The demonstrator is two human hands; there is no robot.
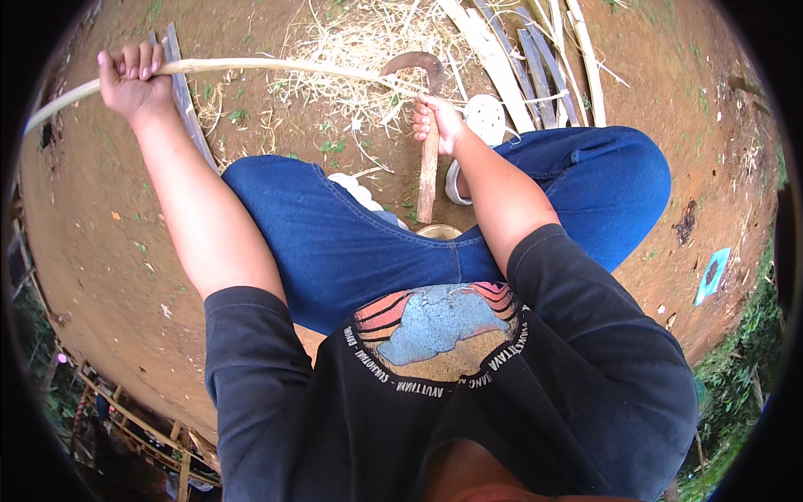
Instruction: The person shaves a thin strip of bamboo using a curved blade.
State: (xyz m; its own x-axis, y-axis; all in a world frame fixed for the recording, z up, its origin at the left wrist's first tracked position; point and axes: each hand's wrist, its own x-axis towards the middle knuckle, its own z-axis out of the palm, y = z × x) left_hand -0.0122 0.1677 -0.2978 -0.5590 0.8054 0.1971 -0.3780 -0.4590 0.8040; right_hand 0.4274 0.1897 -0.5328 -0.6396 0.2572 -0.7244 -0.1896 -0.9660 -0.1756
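My left hand, raised at the far left, is closed around a long pale strip that looks like split bamboo or cane. The strip runs off to the left and bends gently rightward, narrowing past my right hand. Wrapped round the wooden handle of a sickle is my right hand, above the space between my legs. The sickle's curved, rusty-brown blade hooks left at the far side of that hand. Its tip is close to the strip; whether the edge touches it I cannot tell.
Pale curled shavings cover the brown dirt ahead. Several split slats lie at the far right, and a grey slat lies near my left forearm. A white clog is on my foot. A blue packet lies at right.
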